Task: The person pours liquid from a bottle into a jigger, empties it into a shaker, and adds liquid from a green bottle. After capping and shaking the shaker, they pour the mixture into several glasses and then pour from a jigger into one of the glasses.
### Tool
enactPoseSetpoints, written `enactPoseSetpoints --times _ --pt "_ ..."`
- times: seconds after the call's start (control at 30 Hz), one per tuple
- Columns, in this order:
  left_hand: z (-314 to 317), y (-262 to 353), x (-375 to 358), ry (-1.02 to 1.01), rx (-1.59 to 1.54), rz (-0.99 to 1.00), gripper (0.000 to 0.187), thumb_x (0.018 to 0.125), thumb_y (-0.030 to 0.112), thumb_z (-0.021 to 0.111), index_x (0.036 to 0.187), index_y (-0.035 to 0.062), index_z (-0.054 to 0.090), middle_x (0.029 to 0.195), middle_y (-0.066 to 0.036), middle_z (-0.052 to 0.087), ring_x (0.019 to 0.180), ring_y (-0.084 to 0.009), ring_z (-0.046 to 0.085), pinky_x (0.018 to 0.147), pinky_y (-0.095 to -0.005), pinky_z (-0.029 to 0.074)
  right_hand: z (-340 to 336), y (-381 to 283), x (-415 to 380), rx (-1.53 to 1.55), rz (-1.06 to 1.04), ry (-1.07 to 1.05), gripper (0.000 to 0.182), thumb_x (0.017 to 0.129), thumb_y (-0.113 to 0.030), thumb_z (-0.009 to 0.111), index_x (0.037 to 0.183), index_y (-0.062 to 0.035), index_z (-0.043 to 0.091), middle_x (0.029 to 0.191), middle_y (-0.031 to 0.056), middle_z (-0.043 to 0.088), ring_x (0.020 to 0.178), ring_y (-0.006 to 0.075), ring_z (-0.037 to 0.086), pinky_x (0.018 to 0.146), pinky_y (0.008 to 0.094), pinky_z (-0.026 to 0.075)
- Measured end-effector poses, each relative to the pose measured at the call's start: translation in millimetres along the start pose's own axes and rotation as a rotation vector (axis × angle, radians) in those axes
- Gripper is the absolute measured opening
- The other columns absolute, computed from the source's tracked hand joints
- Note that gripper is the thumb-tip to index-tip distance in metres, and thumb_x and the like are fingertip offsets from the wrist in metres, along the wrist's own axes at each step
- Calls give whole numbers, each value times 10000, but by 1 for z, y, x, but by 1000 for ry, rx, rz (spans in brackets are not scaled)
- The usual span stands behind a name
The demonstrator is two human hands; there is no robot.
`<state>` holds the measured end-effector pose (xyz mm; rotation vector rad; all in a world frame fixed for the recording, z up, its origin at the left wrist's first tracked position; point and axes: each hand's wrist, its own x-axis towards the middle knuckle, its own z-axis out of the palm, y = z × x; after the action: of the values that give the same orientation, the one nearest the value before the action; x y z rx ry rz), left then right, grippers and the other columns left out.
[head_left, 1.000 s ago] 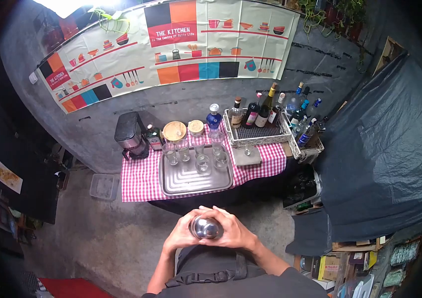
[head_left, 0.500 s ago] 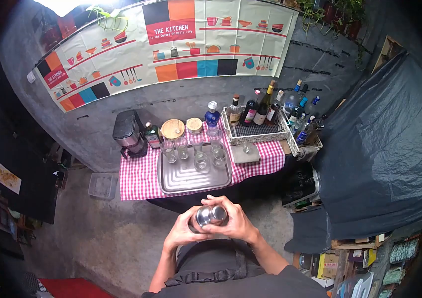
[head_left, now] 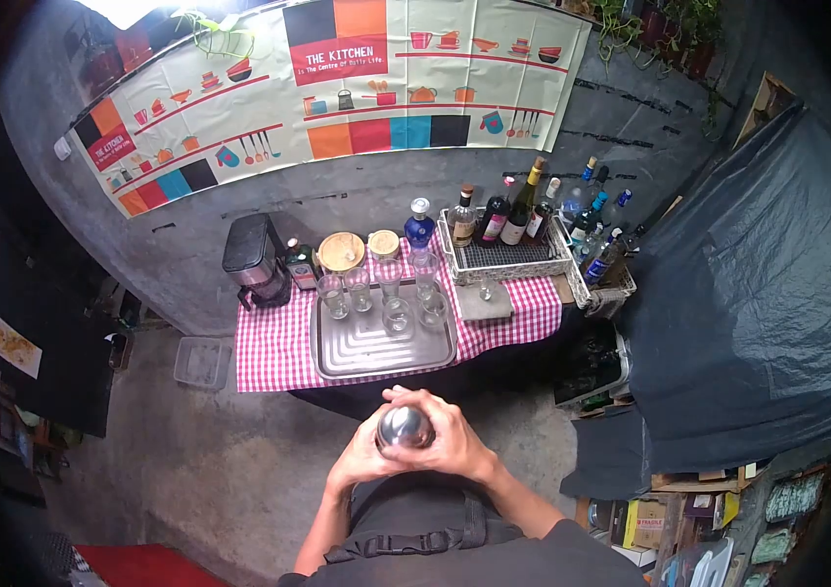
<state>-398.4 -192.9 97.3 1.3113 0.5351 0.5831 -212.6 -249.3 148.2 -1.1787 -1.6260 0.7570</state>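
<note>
A shiny metal shaker (head_left: 404,428) is held between both hands in front of my body, its rounded end facing the camera. My left hand (head_left: 363,454) wraps round its left side. Round the right side and far edge curl the fingers of my right hand (head_left: 456,440). Beyond the hands, a metal tray (head_left: 376,357) lies on a table with a red-and-white checked cloth (head_left: 273,352). Several clear glasses (head_left: 396,315) stand on the tray's back half.
Behind the tray are a coffee maker (head_left: 256,262), a green bottle (head_left: 301,264), wooden-lidded jars (head_left: 341,252) and a blue bottle (head_left: 419,225). Bottles stand in a wicker basket (head_left: 508,264) at the right. A plastic bin (head_left: 202,363) sits on the floor.
The shaker has turned between my hands, so its smaller end no longer points to the right. Both hands have shifted slightly with it and closed nearer together.
</note>
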Motion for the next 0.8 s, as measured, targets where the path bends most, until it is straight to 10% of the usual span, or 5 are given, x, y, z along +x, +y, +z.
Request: enactPoseSetpoints --times 0.33,0.47,0.73,0.8 --pt "0 1 0 21 50 -8 779 649 101 908 1346 43 564 1205 -54 652 1135 -163 624 1000 -351 514 -7 -5 1 180 245 15 629 773 -285 875 1252 -11 572 1313 198 671 1334 379 574 1112 474 457" --pt "-9 -6 1 -43 129 136 822 615 77 938 1347 45 565 1230 -50 645 1142 -164 614 1006 -352 513 -5 -6 -1 -15 -71 -60 638 767 -290 883 1254 -16 577 1334 191 662 1327 380 580 1112 481 458" --pt "4 2 -1 20 48 -25 763 648 97 927 1329 37 589 1187 -67 670 1088 -152 636 987 -344 516 -7 -10 3 209 338 13 641 770 -249 895 1267 -6 573 1325 220 672 1289 325 624 1076 419 500" --pt "4 6 0 0 -37 -2 788 635 99 935 1339 33 586 1206 -70 669 1104 -159 636 995 -342 513 1 -2 0 -3 21 25 635 765 -314 891 1221 -1 580 1317 220 669 1283 379 620 1088 456 481"
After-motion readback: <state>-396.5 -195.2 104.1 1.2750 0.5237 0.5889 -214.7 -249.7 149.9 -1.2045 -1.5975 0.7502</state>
